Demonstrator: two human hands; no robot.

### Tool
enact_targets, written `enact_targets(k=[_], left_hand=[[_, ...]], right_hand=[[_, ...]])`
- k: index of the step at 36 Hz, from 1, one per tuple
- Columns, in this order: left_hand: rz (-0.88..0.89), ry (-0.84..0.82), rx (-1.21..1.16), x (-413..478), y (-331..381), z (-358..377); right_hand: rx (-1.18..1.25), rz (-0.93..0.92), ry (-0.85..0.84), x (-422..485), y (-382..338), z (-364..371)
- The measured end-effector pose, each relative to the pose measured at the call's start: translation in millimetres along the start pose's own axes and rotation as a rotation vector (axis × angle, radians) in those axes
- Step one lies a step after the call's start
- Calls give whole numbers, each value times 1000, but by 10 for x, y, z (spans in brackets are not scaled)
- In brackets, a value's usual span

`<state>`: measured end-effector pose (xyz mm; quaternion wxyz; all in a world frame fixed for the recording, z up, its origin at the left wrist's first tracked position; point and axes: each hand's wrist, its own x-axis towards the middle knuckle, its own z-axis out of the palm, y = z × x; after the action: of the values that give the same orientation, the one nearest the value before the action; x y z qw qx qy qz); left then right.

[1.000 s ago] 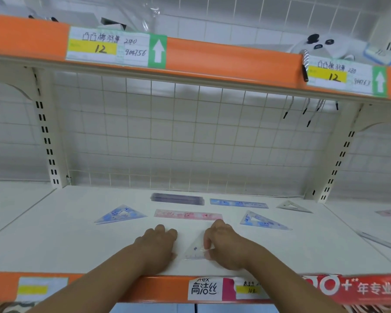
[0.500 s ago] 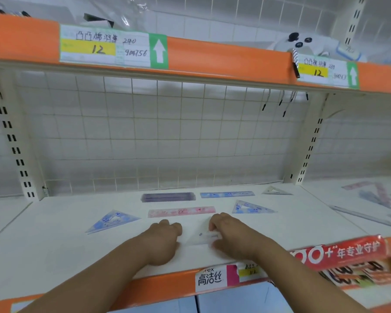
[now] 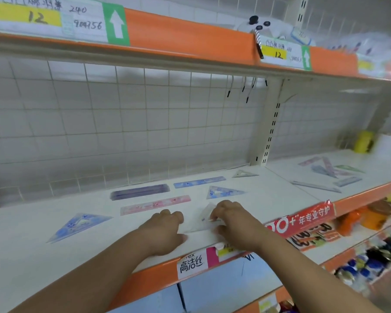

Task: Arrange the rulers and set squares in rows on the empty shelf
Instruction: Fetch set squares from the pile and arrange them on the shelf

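A clear set square [image 3: 204, 219] lies flat near the front edge of the white shelf [image 3: 32, 263]. My right hand [image 3: 231, 220] has its curled fingers on the square's right side. My left hand [image 3: 165, 231] rests with curled fingers just left of it, the thumb at the square's lower left corner. Behind them lie a pink ruler [image 3: 155, 204], a purple ruler [image 3: 140, 191], a blue ruler [image 3: 199, 181], a blue set square [image 3: 224, 192] and a clear set square [image 3: 244, 173]. Another blue set square [image 3: 78, 225] lies at the left.
A loose pile of rulers and set squares [image 3: 330, 171] lies on the neighbouring shelf at the right, with a yellow object [image 3: 362, 141] behind it. Wire grid backs the shelf. The orange-edged upper shelf [image 3: 190, 35] hangs overhead; stocked shelves sit lower right.
The view has swung to the right, bringing the neighbouring shelf's pile into sight. Both hands stay at the clear set square, which has barely shifted.
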<state>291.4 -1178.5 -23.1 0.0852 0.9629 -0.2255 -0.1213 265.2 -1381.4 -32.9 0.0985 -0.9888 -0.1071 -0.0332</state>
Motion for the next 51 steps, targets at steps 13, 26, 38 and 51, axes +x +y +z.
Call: enact_targets(k=[13,26,38,51], left_hand=[[-71,26,-16,584,559,-10],[-239,109,-124,1491,1470,48],[-385,68,-104,1770,1742,-75],[-465,47,-78,1722,1677,-60]], right_hand=[[17,-90,2,348,832,-99],[-13,-232,-62,995,2165,-338],[109,-284,-68,1509,2636,-202],[105,-170,-36,2080,2798,30]])
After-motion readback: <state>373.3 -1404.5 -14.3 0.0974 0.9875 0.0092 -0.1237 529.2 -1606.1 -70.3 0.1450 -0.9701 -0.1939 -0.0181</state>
